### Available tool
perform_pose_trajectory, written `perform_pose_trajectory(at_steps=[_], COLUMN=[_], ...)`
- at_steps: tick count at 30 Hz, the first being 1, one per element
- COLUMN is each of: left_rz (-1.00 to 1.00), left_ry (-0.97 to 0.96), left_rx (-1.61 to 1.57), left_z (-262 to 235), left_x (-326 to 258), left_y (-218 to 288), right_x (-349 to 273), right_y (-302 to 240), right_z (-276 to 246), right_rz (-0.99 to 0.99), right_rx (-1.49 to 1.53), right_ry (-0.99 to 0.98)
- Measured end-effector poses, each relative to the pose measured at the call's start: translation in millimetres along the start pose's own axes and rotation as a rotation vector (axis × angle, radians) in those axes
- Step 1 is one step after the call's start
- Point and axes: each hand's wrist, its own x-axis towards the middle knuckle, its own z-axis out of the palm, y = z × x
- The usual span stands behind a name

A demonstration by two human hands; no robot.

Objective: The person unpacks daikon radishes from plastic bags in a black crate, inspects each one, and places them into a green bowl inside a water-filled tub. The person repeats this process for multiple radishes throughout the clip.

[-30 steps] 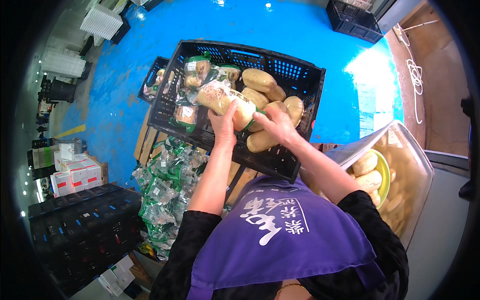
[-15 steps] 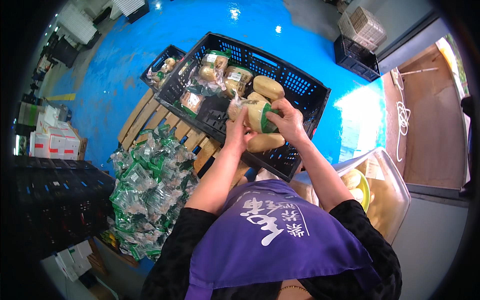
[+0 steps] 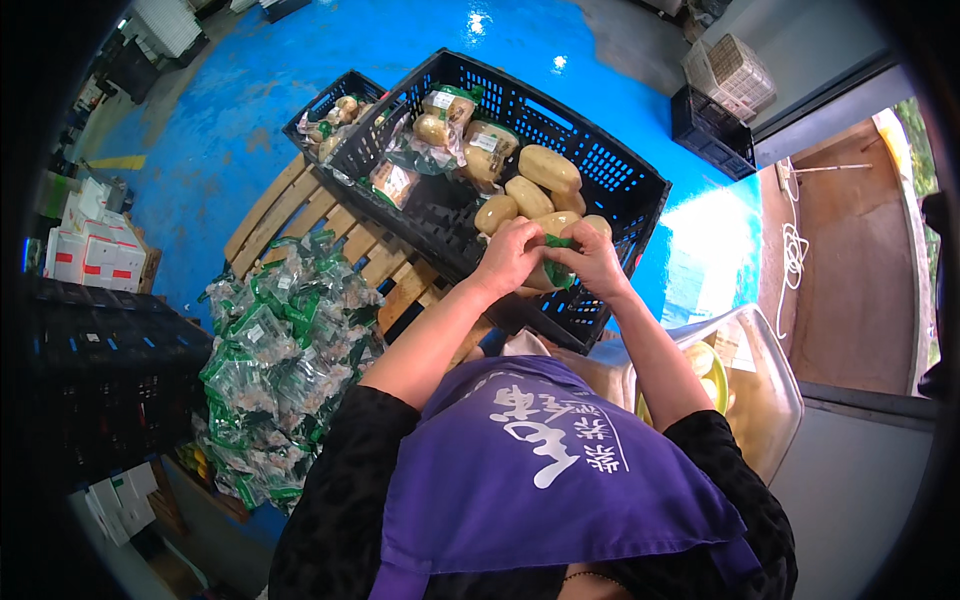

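Over the near right part of a large black crate (image 3: 440, 240), my left hand (image 3: 512, 258) and my right hand (image 3: 590, 262) meet with fingers closed. Between them they pinch the green edge of a clear plastic bag (image 3: 560, 275). Pale content shows under the bag, mostly hidden by my hands. Just beyond my fingers lie several loose, smooth, tan lotus root sections (image 3: 549, 169). Filled green-and-clear bags (image 3: 489, 152) sit at the crate's far left, one of them a bag with rounded pale pieces (image 3: 440, 118).
A heap of green-and-clear plastic bags (image 3: 285, 370) lies to the left, beside a wooden slatted pallet (image 3: 290, 215). A smaller black crate (image 3: 345, 90) adjoins the large one. On the right stands a pale tub (image 3: 775, 390) with a yellow-green basin (image 3: 717, 375).
The held bag has turned and come lower and nearer, its green edge now gathered between both hands. My left hand moved right, closer to my right hand. More lotus root shows beyond.
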Motion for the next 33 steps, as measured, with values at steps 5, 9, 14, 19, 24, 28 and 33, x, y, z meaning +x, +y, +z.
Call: perform_pose_trajectory(at_steps=[5, 9, 14, 19, 24, 28, 33], left_rz=[0.018, 0.022, 0.057, 0.105, 0.067, 0.189, 0.334], left_ry=[0.037, 0.004, -0.132, -0.270, -0.236, 0.009, 0.222], left_rx=[0.015, 0.045, 0.155, 0.311, 0.072, 0.063, 0.166], left_z=[5.0, 1.6, -6.3, -16.8, -10.2, 6.9, 16.9], left_x=[1.6, 4.0, 14.6, 26.5, 28.1, 15.9, 9.0], left_y=[-3.3, -8.6, -8.1, 5.9, -3.7, -12.3, -1.6], right_x=[9.0, 16.7, 18.0, 18.3, 20.4, 24.5, 33.5], right_y=[15.1, 15.6, 13.5, 9.6, 10.7, 20.6, 46.9], right_z=[-3.7, -4.3, 2.4, 4.8, 0.8, 5.2, -1.3], right_rz=[-0.091, -0.104, -0.056, 0.053, 0.079, 0.103, 0.209], right_rx=[0.024, 0.069, 0.027, 0.154, 0.201, 0.290, 0.460], right_ry=[-0.007, -0.064, -0.012, -0.081, -0.102, -0.073, 0.039])
